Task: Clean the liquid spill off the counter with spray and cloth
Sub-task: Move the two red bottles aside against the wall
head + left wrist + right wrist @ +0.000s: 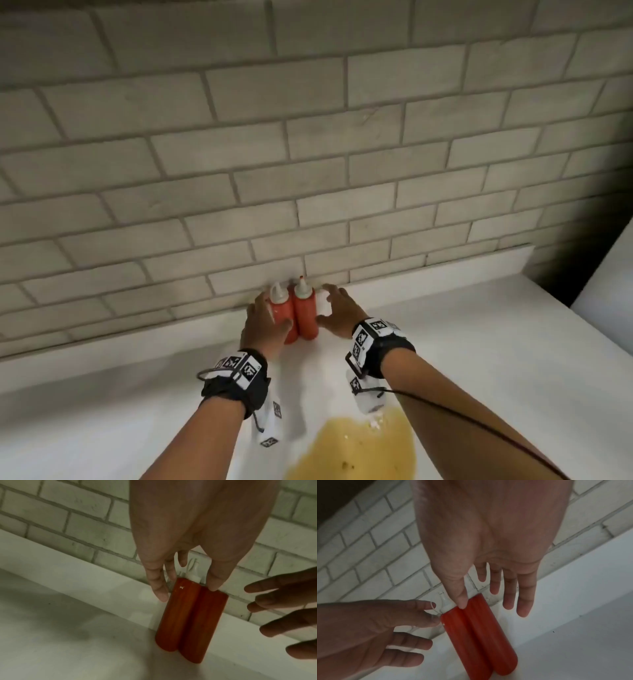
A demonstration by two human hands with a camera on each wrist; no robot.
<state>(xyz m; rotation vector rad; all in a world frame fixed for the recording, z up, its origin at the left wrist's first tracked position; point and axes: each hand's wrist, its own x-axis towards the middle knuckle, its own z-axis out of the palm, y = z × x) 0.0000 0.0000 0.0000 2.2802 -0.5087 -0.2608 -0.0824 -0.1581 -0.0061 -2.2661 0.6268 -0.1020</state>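
Observation:
A yellow liquid spill lies on the white counter, near me and below my right forearm. Two red squeeze bottles with white caps stand side by side against the brick wall: the left bottle and the right bottle. My left hand flanks the left bottle with spread fingers, its thumb resting on the front. My right hand is spread beside the right bottle, its thumb touching the bottle's shoulder. Neither a spray bottle nor a cloth is in view.
The grey brick wall rises right behind the bottles above a low white ledge. The counter ends at the right beside a dark gap, with another white surface beyond it.

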